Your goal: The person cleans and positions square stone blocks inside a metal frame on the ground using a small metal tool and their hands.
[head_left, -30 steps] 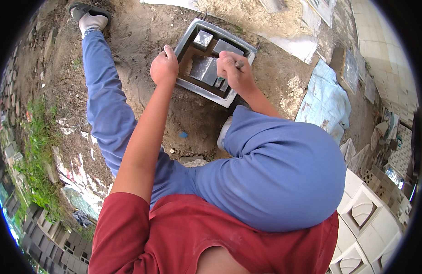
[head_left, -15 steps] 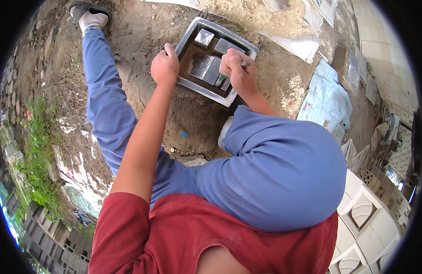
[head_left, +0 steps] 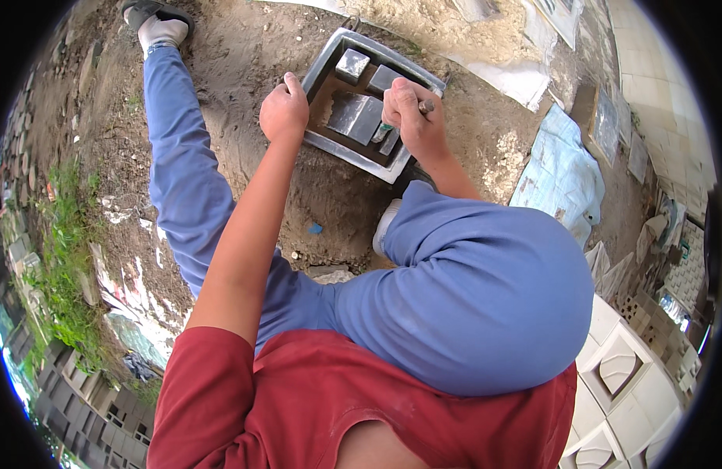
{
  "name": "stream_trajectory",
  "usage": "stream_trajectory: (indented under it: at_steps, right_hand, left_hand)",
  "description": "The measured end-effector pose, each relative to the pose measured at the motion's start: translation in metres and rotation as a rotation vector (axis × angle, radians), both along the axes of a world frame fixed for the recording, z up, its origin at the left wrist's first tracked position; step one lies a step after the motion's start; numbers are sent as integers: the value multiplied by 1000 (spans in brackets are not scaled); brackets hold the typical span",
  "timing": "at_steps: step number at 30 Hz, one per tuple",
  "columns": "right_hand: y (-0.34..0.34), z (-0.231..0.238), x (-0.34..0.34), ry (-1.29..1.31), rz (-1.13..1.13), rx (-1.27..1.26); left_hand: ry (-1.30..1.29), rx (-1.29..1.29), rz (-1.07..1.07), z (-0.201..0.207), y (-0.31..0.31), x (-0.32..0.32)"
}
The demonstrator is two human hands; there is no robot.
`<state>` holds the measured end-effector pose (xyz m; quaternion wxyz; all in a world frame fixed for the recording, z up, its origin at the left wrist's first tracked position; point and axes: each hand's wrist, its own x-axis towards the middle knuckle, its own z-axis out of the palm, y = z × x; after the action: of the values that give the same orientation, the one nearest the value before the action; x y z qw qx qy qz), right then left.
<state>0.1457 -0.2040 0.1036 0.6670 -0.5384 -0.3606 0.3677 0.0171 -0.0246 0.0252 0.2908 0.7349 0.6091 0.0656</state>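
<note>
A square metal mould (head_left: 352, 159) with a raised rim rests on the dirt ahead of me. Inside it stand several dark, shiny metal blocks (head_left: 355, 116), with brown surface between them. My left hand (head_left: 284, 111) is closed at the mould's left rim, thumb pointing up; its fingers are mostly hidden on the far side. In my right hand (head_left: 412, 117) is a brush (head_left: 382, 133), its handle end sticking out past my fist. The brush's lower end points down at the blocks in the mould's near right part.
Pale sand (head_left: 431, 31) and white sheeting (head_left: 509, 82) lie beyond the mould. A light blue sheet (head_left: 560, 172) lies to the right. Pale patterned blocks (head_left: 619, 367) are stacked at the lower right. Green weeds (head_left: 68, 266) grow at the left.
My right hand has shifted slightly right with the brush. My left hand stays at the mould's rim.
</note>
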Motion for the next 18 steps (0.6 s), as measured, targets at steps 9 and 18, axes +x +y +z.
stream_trajectory:
  at_steps: [9, 18]
  right_hand:
    - [-2, 4, -8, -75, 58, -34]
    - [-1, -6, -12, -54, 89, -107]
  left_hand:
    - [-8, 4, -14, -1, 1, -2]
    - [-17, 12, -3, -1, 0, -3]
